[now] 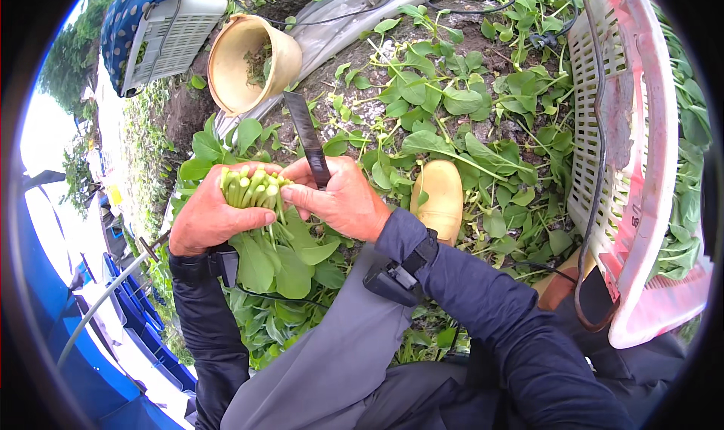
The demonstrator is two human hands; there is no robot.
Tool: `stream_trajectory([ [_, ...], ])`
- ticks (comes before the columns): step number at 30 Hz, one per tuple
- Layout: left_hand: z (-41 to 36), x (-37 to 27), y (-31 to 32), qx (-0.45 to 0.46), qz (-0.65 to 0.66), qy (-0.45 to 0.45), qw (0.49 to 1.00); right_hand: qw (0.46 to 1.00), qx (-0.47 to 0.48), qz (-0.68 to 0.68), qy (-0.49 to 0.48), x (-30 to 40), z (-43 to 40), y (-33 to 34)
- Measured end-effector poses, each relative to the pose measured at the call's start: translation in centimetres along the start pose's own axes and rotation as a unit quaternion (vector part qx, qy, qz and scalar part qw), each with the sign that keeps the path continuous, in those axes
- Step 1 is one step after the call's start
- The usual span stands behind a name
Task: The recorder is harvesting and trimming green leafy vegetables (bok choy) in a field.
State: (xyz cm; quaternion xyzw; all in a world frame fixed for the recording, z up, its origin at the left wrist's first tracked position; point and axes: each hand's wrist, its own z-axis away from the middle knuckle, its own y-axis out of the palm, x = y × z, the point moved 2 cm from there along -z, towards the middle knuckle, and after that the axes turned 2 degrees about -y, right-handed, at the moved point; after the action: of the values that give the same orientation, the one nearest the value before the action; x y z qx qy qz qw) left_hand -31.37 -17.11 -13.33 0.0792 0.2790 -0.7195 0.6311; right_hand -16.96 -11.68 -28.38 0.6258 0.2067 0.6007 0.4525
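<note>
My left hand (206,220) is wrapped around a bunch of leafy greens, its pale cut stem ends (253,188) pointing up and its broad leaves (288,269) hanging below. Close against the bunch's right side, my right hand (348,201) grips a knife with a dark flat blade (304,127) that juts up and away from me. The thumb and fingertips of that same hand touch the stems at the bunch's edge. The knife's handle is hidden in my fingers.
Loose leaves (418,90) litter the soil ahead, around a yellow boot (440,195). A white and pink plastic crate (645,119) holding greens (681,203) stands at right. Beyond my hands lies a tipped beige bucket (285,54) beside plastic sheeting (339,14). Another crate (175,42) sits upper left.
</note>
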Motion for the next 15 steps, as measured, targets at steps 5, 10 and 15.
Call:
stream_trajectory([
  [5, -0.2, 2.1, -1.0, -0.114, -0.277, -0.061, 0.952, 0.985, 0.041, 0.148, 0.075, -6.4, -1.2, -3.9],
  [10, -3.0, 9.2, -2.3, -0.091, -0.378, -0.108, 0.915, 0.865, 0.082, 0.491, 0.064, -11.7, -2.4, -4.8],
  [15, -5.8, 16.3, -3.9, -0.070, -0.398, -0.218, 0.889, 0.868, 0.103, 0.485, 0.021, -13.8, -4.2, -2.4],
])
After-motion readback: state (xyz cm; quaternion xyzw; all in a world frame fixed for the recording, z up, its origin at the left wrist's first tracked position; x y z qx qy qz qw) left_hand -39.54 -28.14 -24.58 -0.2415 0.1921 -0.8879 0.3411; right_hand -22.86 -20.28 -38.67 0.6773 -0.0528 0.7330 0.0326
